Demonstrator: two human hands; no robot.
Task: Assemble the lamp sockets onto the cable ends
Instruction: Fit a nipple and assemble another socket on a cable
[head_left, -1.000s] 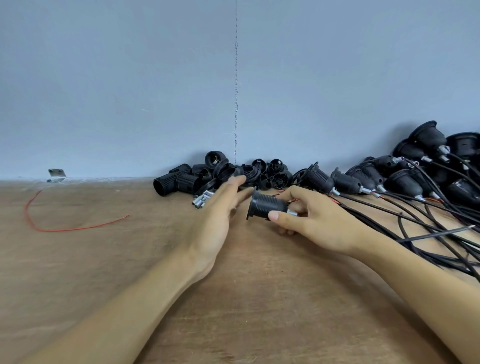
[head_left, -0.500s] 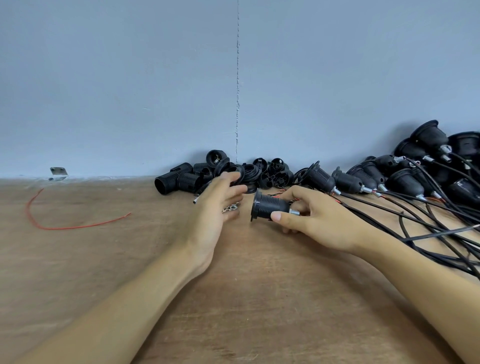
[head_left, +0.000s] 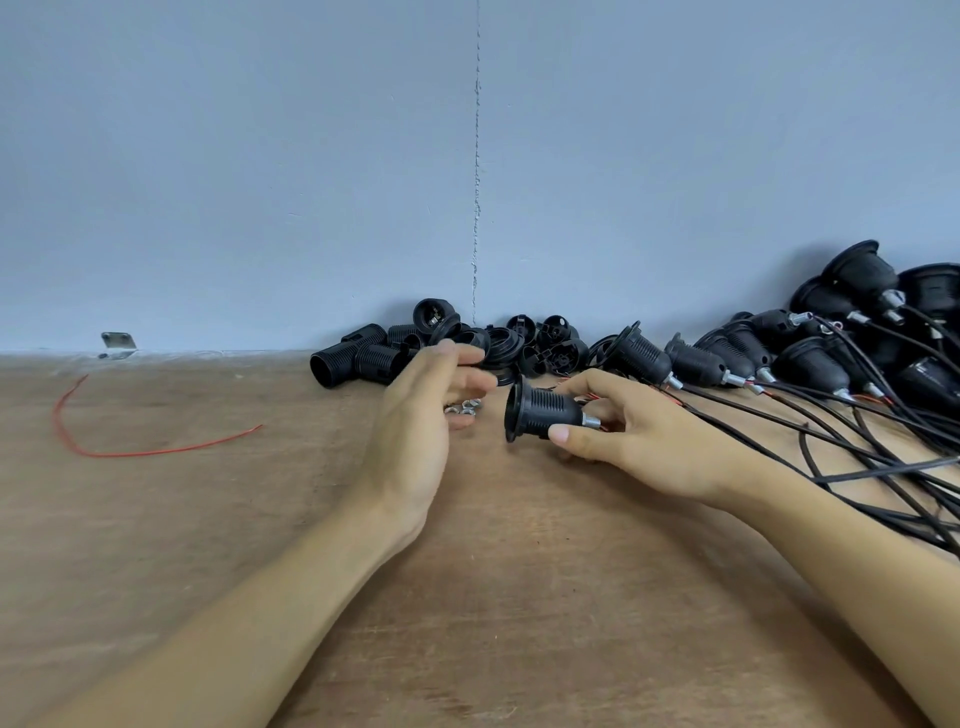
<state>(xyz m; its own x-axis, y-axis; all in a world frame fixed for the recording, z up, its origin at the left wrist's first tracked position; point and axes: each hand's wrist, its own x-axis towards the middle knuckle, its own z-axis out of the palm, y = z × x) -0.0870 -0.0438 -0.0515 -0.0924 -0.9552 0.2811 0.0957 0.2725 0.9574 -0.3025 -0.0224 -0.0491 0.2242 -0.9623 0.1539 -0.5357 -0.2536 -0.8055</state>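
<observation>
Far left: red wire (head_left: 156, 451) lies loose on the table (head_left: 519, 597); small metal bracket (head_left: 118, 343) at the wall foot, blurry. Centre-left: loose socket parts (head_left: 363, 358) heaped against the wall, partly hidden by the left hand (head_left: 421, 431). That hand stands on edge, fingers loosely bent over a few metal bits (head_left: 465, 408); cannot tell if it pinches any. Centre: socket (head_left: 543, 413), black and ribbed, wide mouth facing left, low over the table; contact underneath hidden. Right hand (head_left: 634, 441) pinches its narrow metal-tipped end between thumb and fingers. Right: wired sockets (head_left: 696, 364) piled along the wall, cables (head_left: 857, 452) tangled and cut off at the frame edge.
</observation>
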